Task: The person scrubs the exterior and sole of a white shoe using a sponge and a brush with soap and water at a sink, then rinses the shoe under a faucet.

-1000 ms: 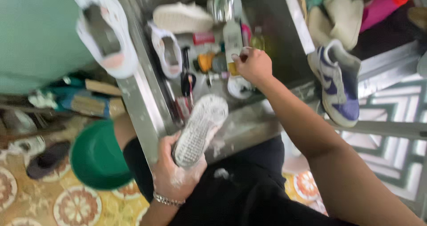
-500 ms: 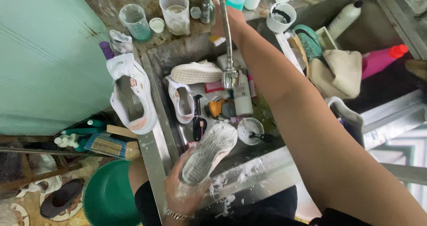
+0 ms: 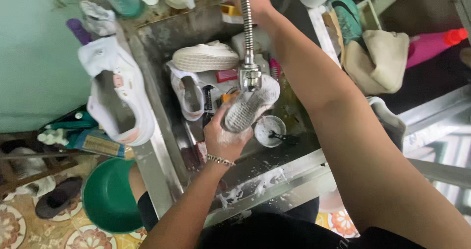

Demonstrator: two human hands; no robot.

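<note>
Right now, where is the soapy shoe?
In the head view, the soapy shoe is mid-sink, sole up in the left hand, right under the faucet head.

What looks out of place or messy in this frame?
White foam is spattered across the metal sink's front rim, and a white sneaker lies tilted over the sink's left edge, overhanging it.

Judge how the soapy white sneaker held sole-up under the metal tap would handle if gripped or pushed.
The soapy white sneaker is probably slippery: suds coat the left hand gripping it. Its textured sole looks fairly stiff, keeping its shape while held at one end. It seems light, since one hand lifts it under the metal tap.
</note>
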